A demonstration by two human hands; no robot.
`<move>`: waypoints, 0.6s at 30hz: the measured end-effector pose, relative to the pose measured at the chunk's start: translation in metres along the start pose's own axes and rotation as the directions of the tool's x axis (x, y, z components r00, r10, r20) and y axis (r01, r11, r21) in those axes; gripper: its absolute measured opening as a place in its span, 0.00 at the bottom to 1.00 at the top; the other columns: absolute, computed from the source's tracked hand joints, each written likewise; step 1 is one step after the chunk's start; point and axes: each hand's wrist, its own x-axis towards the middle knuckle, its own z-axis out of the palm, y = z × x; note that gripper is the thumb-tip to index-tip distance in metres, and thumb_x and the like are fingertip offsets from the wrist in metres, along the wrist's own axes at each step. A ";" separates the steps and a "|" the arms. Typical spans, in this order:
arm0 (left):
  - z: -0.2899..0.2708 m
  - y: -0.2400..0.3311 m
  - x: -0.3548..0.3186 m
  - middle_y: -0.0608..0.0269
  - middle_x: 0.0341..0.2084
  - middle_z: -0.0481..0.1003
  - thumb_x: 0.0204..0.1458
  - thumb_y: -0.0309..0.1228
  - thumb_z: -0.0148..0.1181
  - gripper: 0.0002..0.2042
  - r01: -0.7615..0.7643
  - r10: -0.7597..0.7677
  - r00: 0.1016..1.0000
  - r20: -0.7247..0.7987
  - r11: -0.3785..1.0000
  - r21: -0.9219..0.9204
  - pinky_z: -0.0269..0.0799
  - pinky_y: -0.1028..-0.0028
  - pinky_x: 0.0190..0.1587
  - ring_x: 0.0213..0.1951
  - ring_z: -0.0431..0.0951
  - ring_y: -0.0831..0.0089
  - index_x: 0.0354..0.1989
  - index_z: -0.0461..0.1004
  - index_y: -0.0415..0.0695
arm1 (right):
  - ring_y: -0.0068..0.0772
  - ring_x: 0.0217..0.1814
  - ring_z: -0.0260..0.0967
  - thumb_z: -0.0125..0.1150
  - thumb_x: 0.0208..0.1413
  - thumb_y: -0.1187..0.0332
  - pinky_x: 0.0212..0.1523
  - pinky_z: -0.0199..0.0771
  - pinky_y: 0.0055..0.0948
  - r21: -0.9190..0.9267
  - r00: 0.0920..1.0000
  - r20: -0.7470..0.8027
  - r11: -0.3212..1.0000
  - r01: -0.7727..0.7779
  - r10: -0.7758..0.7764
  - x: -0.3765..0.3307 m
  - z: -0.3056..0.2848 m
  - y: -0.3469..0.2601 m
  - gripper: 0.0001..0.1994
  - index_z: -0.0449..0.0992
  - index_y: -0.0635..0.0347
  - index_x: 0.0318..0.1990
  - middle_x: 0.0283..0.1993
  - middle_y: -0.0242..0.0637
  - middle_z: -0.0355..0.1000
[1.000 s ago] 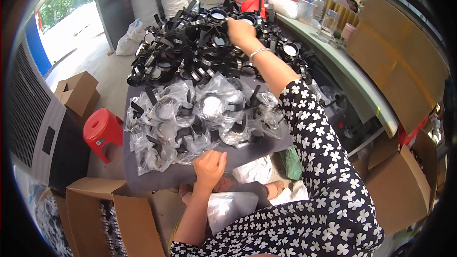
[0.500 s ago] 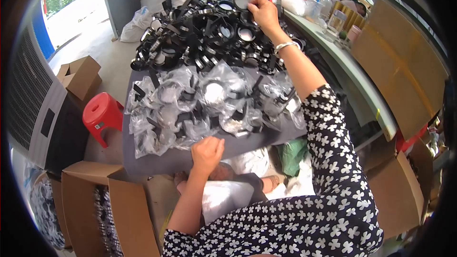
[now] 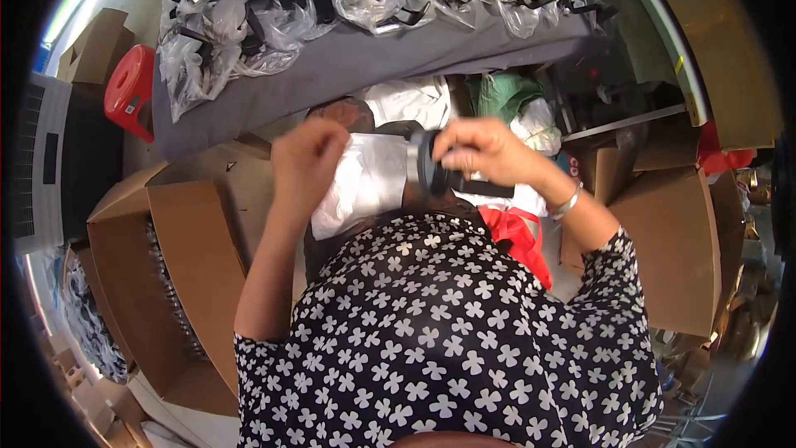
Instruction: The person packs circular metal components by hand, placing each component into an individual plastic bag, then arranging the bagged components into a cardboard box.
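Note:
My right hand [image 3: 482, 149] grips a black round ring-shaped part [image 3: 427, 164] with a pale metallic edge, held above my lap. A dark bar, seemingly its handle, sticks out to the right beneath my fingers. To the left and apart from it, my left hand [image 3: 311, 158] is raised with its fingers curled together, slightly blurred; whether anything small is in them is hidden. A stack of whitish plastic bags [image 3: 365, 182] lies on my lap between the two hands. On the grey-covered table [image 3: 348, 66] ahead are several black parts in clear bags [image 3: 381, 0].
An open cardboard box [image 3: 195, 249] with shiny parts stands at my left, near a red stool [image 3: 133, 87]. Another carton [image 3: 663, 241] is at my right. A red bag [image 3: 518, 241] hangs beside my lap; a green bag [image 3: 506, 95] lies under the table edge.
My right hand has come back from the heap at the far side of the table to my lap with a round black part. My left hand has lifted off the table edge. The view has tilted down.

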 end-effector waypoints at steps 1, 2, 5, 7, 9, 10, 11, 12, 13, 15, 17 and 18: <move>0.010 -0.001 -0.012 0.60 0.16 0.70 0.41 0.24 0.57 0.02 0.046 -0.042 0.994 0.099 0.998 -0.040 0.64 0.74 0.22 0.18 0.69 0.71 0.22 0.71 0.39 | 0.13 0.21 0.61 0.53 0.52 0.74 0.22 0.65 0.15 -0.021 0.999 0.035 0.999 0.027 -0.027 -0.008 0.006 0.015 0.03 0.70 0.60 0.35 0.26 0.26 0.67; 0.018 0.001 -0.026 0.59 0.16 0.71 0.41 0.25 0.58 0.04 0.061 -0.056 0.978 0.199 0.998 -0.019 0.64 0.72 0.23 0.18 0.70 0.67 0.21 0.70 0.39 | 0.14 0.24 0.63 0.53 0.52 0.74 0.23 0.65 0.15 0.014 0.996 0.059 0.998 0.067 -0.067 -0.014 0.014 0.023 0.03 0.70 0.61 0.34 0.26 0.26 0.68; 0.052 -0.011 -0.049 0.56 0.19 0.71 0.38 0.30 0.62 0.09 0.002 -0.065 0.928 0.368 0.986 0.168 0.65 0.65 0.24 0.21 0.72 0.58 0.19 0.68 0.40 | 0.20 0.30 0.66 0.52 0.52 0.74 0.31 0.67 0.20 -0.051 0.979 0.155 0.989 0.138 -0.129 -0.030 0.035 0.038 0.03 0.70 0.62 0.33 0.29 0.29 0.69; 0.063 -0.015 -0.052 0.53 0.19 0.71 0.37 0.36 0.63 0.13 -0.089 -0.018 0.913 0.407 0.966 0.244 0.66 0.62 0.25 0.23 0.72 0.56 0.20 0.68 0.39 | 0.21 0.33 0.65 0.53 0.53 0.73 0.37 0.65 0.22 -0.039 0.984 0.166 0.997 0.066 -0.058 -0.039 0.042 0.036 0.04 0.71 0.64 0.35 0.30 0.31 0.70; 0.068 -0.010 -0.058 0.49 0.19 0.70 0.37 0.38 0.63 0.16 -0.123 -0.059 0.927 0.371 0.885 0.449 0.66 0.62 0.25 0.23 0.72 0.54 0.21 0.67 0.37 | 0.20 0.33 0.65 0.54 0.52 0.71 0.36 0.66 0.21 0.078 0.990 0.139 0.997 0.017 -0.027 -0.048 0.048 0.038 0.06 0.70 0.63 0.34 0.30 0.33 0.69; 0.069 -0.012 -0.062 0.47 0.19 0.70 0.38 0.40 0.61 0.17 -0.108 -0.080 0.930 0.359 0.875 0.472 0.67 0.60 0.26 0.24 0.72 0.52 0.22 0.67 0.36 | 0.21 0.33 0.64 0.55 0.51 0.68 0.36 0.66 0.22 0.068 0.986 0.169 0.998 -0.014 0.002 -0.050 0.049 0.036 0.08 0.71 0.63 0.35 0.30 0.34 0.68; 0.070 -0.014 -0.062 0.48 0.20 0.71 0.40 0.40 0.60 0.16 -0.107 -0.092 0.924 0.371 0.870 0.481 0.67 0.59 0.27 0.24 0.72 0.52 0.22 0.67 0.37 | 0.23 0.33 0.64 0.58 0.50 0.67 0.36 0.66 0.25 0.047 0.980 0.194 0.998 0.033 -0.041 -0.051 0.049 0.035 0.09 0.70 0.63 0.35 0.29 0.34 0.68; 0.073 -0.020 -0.065 0.51 0.19 0.70 0.39 0.38 0.60 0.15 -0.132 -0.082 0.924 0.374 0.850 0.511 0.67 0.62 0.25 0.23 0.73 0.55 0.22 0.67 0.37 | 0.25 0.33 0.65 0.59 0.49 0.67 0.35 0.66 0.26 0.003 0.977 0.205 0.999 0.053 -0.053 -0.051 0.049 0.036 0.09 0.69 0.62 0.35 0.29 0.34 0.68; 0.074 -0.024 -0.067 0.51 0.18 0.70 0.40 0.33 0.58 0.11 -0.139 -0.066 0.926 0.372 0.856 0.499 0.68 0.62 0.25 0.22 0.73 0.55 0.22 0.67 0.38 | 0.26 0.32 0.66 0.60 0.47 0.67 0.35 0.66 0.26 -0.033 0.974 0.218 0.997 0.070 -0.061 -0.050 0.049 0.038 0.10 0.68 0.61 0.34 0.28 0.35 0.68; 0.073 -0.023 -0.070 0.51 0.17 0.70 0.39 0.29 0.56 0.08 -0.126 -0.054 0.934 0.353 0.875 0.467 0.67 0.61 0.24 0.21 0.72 0.54 0.21 0.67 0.38 | 0.28 0.32 0.66 0.61 0.46 0.68 0.35 0.66 0.27 -0.086 0.974 0.227 0.996 0.039 -0.018 -0.048 0.049 0.038 0.10 0.67 0.60 0.33 0.28 0.36 0.68; 0.074 -0.031 -0.072 0.50 0.16 0.70 0.38 0.29 0.56 0.07 -0.125 -0.056 0.939 0.340 0.864 0.488 0.67 0.61 0.24 0.20 0.72 0.54 0.20 0.67 0.38 | 0.30 0.32 0.66 0.62 0.44 0.69 0.34 0.66 0.27 -0.117 0.967 0.251 0.993 -0.009 0.038 -0.047 0.050 0.038 0.11 0.66 0.60 0.32 0.28 0.36 0.68; 0.074 -0.035 -0.073 0.50 0.16 0.70 0.38 0.28 0.55 0.06 -0.117 -0.065 0.943 0.326 0.854 0.507 0.67 0.61 0.24 0.20 0.72 0.54 0.20 0.67 0.39 | 0.28 0.32 0.66 0.62 0.44 0.71 0.34 0.66 0.26 -0.172 0.963 0.263 0.985 -0.008 0.053 -0.044 0.048 0.037 0.11 0.67 0.59 0.34 0.28 0.35 0.69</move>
